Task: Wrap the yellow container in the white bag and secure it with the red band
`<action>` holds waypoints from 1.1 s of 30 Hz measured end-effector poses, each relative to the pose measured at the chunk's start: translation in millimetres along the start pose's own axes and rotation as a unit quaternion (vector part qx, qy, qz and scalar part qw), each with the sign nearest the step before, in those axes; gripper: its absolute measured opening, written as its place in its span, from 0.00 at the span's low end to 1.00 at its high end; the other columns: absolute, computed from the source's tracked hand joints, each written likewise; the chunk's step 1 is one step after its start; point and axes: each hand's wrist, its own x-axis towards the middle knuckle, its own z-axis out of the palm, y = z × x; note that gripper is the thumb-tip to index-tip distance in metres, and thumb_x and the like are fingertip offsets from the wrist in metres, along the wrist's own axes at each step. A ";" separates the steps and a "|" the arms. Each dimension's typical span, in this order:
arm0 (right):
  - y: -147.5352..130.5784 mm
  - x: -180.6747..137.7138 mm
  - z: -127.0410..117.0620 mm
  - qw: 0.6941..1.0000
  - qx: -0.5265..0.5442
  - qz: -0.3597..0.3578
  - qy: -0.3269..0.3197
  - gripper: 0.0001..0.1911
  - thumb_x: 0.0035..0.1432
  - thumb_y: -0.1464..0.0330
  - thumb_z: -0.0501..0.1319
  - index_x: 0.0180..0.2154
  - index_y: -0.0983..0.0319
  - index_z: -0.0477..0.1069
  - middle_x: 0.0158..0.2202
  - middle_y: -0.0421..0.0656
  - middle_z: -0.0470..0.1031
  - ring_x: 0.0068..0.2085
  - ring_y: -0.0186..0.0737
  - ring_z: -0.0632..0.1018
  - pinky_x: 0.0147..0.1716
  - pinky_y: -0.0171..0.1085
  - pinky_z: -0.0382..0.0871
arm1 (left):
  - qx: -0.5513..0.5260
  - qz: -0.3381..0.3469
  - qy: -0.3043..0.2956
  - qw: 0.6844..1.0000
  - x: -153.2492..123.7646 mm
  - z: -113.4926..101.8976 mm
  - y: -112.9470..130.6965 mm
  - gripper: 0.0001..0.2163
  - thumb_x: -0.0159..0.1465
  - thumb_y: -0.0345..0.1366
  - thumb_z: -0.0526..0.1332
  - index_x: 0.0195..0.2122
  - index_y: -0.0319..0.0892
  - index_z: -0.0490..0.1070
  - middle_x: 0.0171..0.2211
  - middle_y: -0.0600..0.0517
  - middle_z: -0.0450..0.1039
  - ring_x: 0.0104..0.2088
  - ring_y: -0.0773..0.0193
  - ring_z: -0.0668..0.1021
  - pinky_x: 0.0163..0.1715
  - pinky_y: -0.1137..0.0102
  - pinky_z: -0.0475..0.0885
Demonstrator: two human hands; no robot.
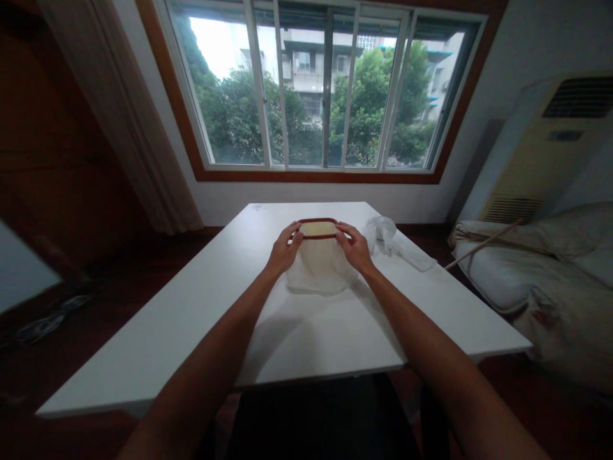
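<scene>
A container [318,228] with a dark red rim and pale yellow inside stands on the white table [191,306]. A thin white bag or cloth [320,268] hangs around its sides and spreads on the tabletop. My left hand [284,249] grips the rim's left side with fingers curled over it. My right hand [354,247] grips the rim's right side in the same way. Both forearms reach in from the near edge.
A crumpled clear plastic bag [383,234] lies just right of the container. A large window [320,89] fills the far wall, with a curtain [129,115] at left. An air conditioner unit [550,147] and a covered sofa [541,268] stand at right.
</scene>
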 end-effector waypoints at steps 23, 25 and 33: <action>-2.5 1.7 -3.6 0.998 -0.049 0.005 -0.042 0.21 0.62 0.51 0.59 0.45 0.58 0.78 0.56 0.50 0.74 0.56 0.47 0.74 0.48 0.45 0.74 | 0.057 0.053 0.000 0.997 -0.1 -0.3 -2.4 0.16 0.67 0.49 0.59 0.48 0.45 0.74 0.58 0.43 0.67 0.58 0.54 0.71 0.50 0.59 0.74; -4.4 1.1 -5.1 0.997 -0.062 -0.004 -0.048 0.19 0.62 0.52 0.59 0.43 0.58 0.78 0.54 0.49 0.74 0.54 0.46 0.75 0.47 0.44 0.74 | 0.060 0.053 0.001 0.997 -0.3 -1.1 -1.5 0.15 0.66 0.48 0.59 0.47 0.44 0.74 0.57 0.43 0.68 0.56 0.55 0.72 0.47 0.61 0.74; -8.1 9.6 -7.8 0.998 -0.063 -0.022 -0.015 0.16 0.61 0.55 0.59 0.39 0.58 0.77 0.47 0.48 0.74 0.51 0.46 0.74 0.52 0.47 0.71 | 0.057 0.053 0.023 0.997 -2.3 -3.8 11.5 0.11 0.66 0.45 0.58 0.40 0.43 0.71 0.48 0.46 0.68 0.51 0.57 0.73 0.51 0.59 0.72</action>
